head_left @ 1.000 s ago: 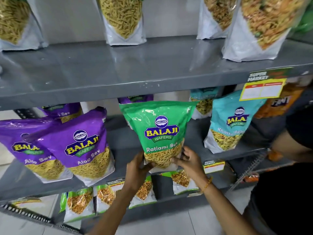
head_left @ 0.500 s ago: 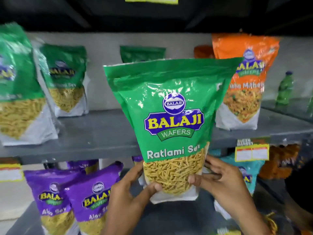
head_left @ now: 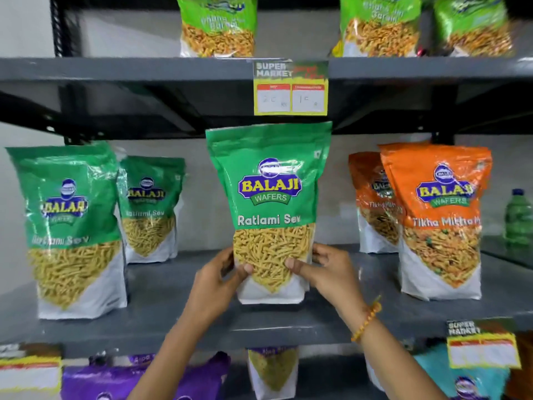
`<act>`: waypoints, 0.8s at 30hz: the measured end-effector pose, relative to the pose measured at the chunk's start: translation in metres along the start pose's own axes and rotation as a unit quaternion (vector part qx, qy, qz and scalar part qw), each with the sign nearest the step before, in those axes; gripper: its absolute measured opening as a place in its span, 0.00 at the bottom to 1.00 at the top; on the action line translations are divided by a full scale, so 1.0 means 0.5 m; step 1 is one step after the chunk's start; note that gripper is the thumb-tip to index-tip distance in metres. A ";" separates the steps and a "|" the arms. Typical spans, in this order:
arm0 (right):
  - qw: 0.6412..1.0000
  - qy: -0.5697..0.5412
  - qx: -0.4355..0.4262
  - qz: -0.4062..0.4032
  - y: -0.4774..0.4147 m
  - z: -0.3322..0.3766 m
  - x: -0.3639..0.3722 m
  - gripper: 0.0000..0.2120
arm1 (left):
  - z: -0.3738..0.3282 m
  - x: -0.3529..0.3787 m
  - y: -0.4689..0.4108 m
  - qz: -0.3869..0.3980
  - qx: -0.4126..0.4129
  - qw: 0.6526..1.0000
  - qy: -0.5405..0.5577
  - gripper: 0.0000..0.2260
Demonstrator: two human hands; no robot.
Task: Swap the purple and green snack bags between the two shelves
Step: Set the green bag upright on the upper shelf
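Grey metal shelving fills my view, with the middle shelf (head_left: 161,287) carrying green bags on the left and orange bags (head_left: 441,220) on the right. Between them I have the green Ratlami Sev bag (head_left: 271,209) standing upright, its white base touching or just above the shelf; I cannot tell which. My left hand (head_left: 215,287) and right hand (head_left: 328,272) clasp its lower corners, thumbs pressed on the clear front window.

I judge the pouch light and crinkly, its film slick and soft; squeezing hard would crush the brittle sev inside. Holding low at the side gussets, near the flat base, looks the safest grip, since the top seal would flop.

Half a second earlier I held this bag in front of the shelf edge, tilted and closer to the camera; now it sits further back, straight, in the gap between the stocks. Purple bags (head_left: 138,379) show on the shelf below.
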State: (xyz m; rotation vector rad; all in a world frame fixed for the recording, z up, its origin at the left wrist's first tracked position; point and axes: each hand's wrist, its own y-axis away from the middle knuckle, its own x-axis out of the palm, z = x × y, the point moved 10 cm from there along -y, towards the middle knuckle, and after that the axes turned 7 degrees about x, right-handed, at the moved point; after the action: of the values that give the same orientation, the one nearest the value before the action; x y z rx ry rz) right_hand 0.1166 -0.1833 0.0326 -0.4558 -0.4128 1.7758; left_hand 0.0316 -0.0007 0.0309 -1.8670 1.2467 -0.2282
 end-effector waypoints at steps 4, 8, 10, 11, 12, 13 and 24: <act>0.998 0.063 -0.003 -0.020 -0.039 -0.031 0.015 0.09 | 0.080 0.014 -0.035 0.020 -0.052 0.998 -0.023 0.09; 0.995 0.093 0.008 -0.024 -0.050 -0.056 0.016 0.10 | 0.108 0.026 -0.041 0.032 -0.065 0.997 -0.014 0.13; 0.995 0.096 0.007 -0.004 -0.052 -0.061 0.020 0.11 | 0.115 0.026 -0.041 0.039 -0.074 0.996 -0.006 0.14; 0.995 0.103 0.014 0.007 -0.054 -0.065 0.019 0.14 | 0.118 0.027 -0.041 0.047 -0.076 0.996 -0.003 0.14; 0.993 0.111 0.028 0.014 -0.057 -0.073 0.017 0.18 | 0.120 0.029 -0.039 0.057 -0.075 0.995 0.004 0.14; 0.992 0.119 0.045 0.018 -0.060 -0.082 0.012 0.24 | 0.123 0.031 -0.038 0.067 -0.075 0.995 0.012 0.16; 0.983 0.100 0.114 0.101 -0.043 -0.128 0.043 0.10 | 0.157 0.038 -0.015 0.113 -0.125 0.981 -0.100 0.15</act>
State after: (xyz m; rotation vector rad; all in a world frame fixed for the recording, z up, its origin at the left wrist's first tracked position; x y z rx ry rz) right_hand 0.1622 -0.1549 -0.0136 -0.5210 -0.0201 1.9240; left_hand 0.0901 0.0278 -0.0177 -1.8812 1.3808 0.2448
